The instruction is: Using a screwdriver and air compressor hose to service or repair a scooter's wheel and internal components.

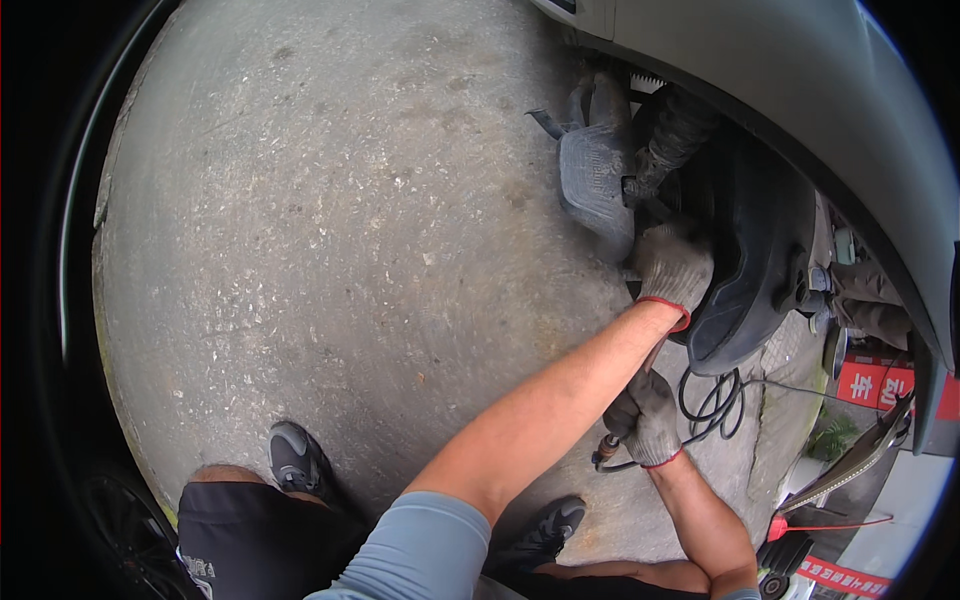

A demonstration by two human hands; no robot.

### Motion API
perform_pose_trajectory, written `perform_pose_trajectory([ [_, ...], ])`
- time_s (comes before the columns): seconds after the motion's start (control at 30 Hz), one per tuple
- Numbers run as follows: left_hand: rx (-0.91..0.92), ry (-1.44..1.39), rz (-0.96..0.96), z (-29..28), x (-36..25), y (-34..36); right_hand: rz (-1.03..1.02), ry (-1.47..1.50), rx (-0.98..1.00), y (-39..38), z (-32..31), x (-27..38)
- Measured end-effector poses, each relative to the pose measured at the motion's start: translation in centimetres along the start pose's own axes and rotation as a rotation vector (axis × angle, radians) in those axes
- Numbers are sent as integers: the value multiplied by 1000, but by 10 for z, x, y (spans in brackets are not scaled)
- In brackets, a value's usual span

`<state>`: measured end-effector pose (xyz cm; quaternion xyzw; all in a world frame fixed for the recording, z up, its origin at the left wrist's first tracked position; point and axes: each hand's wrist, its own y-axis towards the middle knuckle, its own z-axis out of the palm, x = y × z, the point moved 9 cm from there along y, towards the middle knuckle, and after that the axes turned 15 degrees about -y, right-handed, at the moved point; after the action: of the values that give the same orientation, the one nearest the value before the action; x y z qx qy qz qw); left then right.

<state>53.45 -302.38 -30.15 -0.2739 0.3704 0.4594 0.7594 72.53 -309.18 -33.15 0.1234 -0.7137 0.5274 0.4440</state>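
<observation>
My left hand (672,268), in a pale knit glove with a red cuff, reaches into the vehicle's wheel well at a dark suspension part. Its fingers are hidden or blurred. A ribbed grey sleeve (680,130) and a flat grey metal part (590,180) lie just above it. Below, my right hand (645,420), gloved alike, is closed round a dark hand tool with a metal hose fitting (609,447). The tool's upper end runs behind my left forearm. A black hose (715,425) loops on the concrete floor (350,250) beside my right hand.
A grey body panel (850,100) arches over the black liner (750,260). Another person's legs (865,300) show beyond it at right, with red banners (865,380) and a plant (830,440). My shoes (295,455) rest on the floor. A dark wheel (130,530) is at lower left.
</observation>
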Motion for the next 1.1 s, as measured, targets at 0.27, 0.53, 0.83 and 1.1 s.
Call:
perform_pose_trajectory([
  [0.27,-69,5,29,-3,-2,-2,3,-26,-21,1,2,1],
  [0.53,-78,1,21,-5,-5,-3,-25,-25,-16,1,2,1],
  [0.83,-49,-32,-8,-5,-8,-4,-19,-52,-45,1,-2,0],
  [1.1,-23,-36,-21,-2,-4,-4,-44,-95,-60,5,-6,-3],
])
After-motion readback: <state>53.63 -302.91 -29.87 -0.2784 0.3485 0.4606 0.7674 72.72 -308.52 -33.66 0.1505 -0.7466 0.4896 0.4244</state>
